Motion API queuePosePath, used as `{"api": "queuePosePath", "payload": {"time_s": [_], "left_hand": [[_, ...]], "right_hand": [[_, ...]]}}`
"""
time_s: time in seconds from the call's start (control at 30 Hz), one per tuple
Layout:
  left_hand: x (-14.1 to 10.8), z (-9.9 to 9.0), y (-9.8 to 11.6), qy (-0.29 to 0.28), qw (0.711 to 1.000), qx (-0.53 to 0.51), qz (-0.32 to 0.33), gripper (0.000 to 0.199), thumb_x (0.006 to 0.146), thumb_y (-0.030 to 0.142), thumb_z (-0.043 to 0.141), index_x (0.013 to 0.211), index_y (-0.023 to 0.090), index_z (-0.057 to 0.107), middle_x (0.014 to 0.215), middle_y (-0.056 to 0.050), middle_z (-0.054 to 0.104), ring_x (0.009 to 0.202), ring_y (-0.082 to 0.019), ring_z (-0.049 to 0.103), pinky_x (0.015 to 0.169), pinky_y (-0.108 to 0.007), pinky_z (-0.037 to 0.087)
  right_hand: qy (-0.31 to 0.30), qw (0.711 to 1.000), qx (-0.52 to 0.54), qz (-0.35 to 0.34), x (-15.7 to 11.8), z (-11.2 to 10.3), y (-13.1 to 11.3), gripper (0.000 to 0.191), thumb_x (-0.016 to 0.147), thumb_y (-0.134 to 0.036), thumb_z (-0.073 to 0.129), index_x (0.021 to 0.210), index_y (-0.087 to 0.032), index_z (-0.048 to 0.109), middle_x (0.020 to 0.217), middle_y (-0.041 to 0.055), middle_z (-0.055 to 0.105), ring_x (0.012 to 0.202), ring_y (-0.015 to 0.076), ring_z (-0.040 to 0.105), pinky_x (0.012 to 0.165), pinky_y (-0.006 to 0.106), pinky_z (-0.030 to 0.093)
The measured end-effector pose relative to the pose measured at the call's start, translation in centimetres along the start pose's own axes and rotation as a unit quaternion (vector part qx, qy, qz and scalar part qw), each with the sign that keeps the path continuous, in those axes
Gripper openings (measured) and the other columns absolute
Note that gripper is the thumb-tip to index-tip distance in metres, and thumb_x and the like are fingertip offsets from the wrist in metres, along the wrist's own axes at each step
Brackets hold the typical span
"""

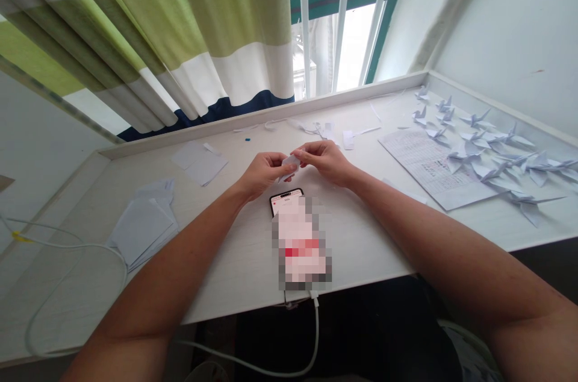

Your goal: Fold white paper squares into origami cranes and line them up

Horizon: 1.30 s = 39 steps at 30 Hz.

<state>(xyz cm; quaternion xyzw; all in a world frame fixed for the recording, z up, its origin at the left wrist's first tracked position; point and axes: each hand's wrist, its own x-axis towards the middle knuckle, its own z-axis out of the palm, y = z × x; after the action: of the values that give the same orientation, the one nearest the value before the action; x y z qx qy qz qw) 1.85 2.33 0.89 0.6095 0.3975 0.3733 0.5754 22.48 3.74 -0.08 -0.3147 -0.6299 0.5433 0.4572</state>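
Observation:
A small piece of folded white paper is held between my two hands, above the middle of the white desk. My left hand pinches it from the left, thumb on top. On its upper right side, the fingertips of my right hand are closed on its edge. Just below the hands a phone lies face up, its lit screen mostly blurred out. The paper's exact folds are too small to make out.
Several folded paper cranes stand at the right, some on a printed sheet. Stacked white paper and loose squares lie left. Paper scraps line the back ledge. A white cable hangs from the phone over the desk's front edge.

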Motion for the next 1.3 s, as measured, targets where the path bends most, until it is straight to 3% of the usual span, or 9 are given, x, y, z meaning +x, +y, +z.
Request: {"api": "queuePosePath", "payload": {"time_s": [0.23,0.57,0.83,1.07,1.3], "left_hand": [[0.13,-0.19,0.34,0.025,0.998,-0.049,-0.023,0.039,0.066,0.044,0.097,0.08,0.013,0.077,0.07,-0.003,0.068,0.063,-0.012,0.058,0.067,-0.03,0.046],[0.1,-0.07,0.4,0.002,0.998,-0.061,-0.021,0.036,0.069,0.042,0.096,0.078,0.013,0.076,0.072,-0.003,0.069,0.064,-0.012,0.058,0.067,-0.03,0.045],[0.05,0.21,0.38,0.01,0.998,-0.053,-0.012,0.037,0.069,0.043,0.096,0.078,0.014,0.075,0.071,-0.003,0.068,0.064,-0.012,0.058,0.067,-0.03,0.045],[0.13,0.17,0.05,0.016,0.998,-0.059,-0.003,0.034,0.071,0.041,0.095,0.078,0.014,0.076,0.073,-0.003,0.069,0.065,-0.012,0.059,0.069,-0.03,0.046],[0.05,0.12,-0.2,0.001,0.999,-0.041,-0.002,0.033,0.073,0.04,0.094,0.087,0.013,0.081,0.073,-0.003,0.069,0.066,-0.013,0.06,0.07,-0.031,0.048]], "right_hand": [[-0.005,0.997,0.074,0.002,0.05,-0.67,-0.19,0.027,0.085,-0.045,0.079,0.084,-0.018,0.079,0.086,0.0053,0.075,0.085,0.0185,0.068,0.083,0.035,0.057],[0.004,0.999,-0.004,-0.033,0.01,-0.22,-0.26,0.046,0.085,-0.063,0.079,0.081,-0.018,0.075,0.077,0.0028,0.071,0.075,0.0158,0.064,0.078,0.034,0.056],[0.037,0.998,-0.033,-0.049,0.02,-0.06,-0.26,0.035,0.088,-0.052,0.077,0.08,-0.018,0.076,0.077,0.0037,0.072,0.073,0.0161,0.063,0.075,0.035,0.054],[0.021,0.999,-0.007,-0.03,-0.18,0.16,-0.75,0.028,0.085,-0.046,0.078,0.081,-0.019,0.078,0.082,0.0041,0.075,0.077,0.0171,0.065,0.078,0.035,0.055],[0.058,0.995,-0.055,-0.056,-0.02,0.21,-0.26,0.039,0.087,-0.055,0.077,0.079,-0.017,0.078,0.072,0.0035,0.071,0.071,0.0167,0.061,0.071,0.033,0.051]]}}
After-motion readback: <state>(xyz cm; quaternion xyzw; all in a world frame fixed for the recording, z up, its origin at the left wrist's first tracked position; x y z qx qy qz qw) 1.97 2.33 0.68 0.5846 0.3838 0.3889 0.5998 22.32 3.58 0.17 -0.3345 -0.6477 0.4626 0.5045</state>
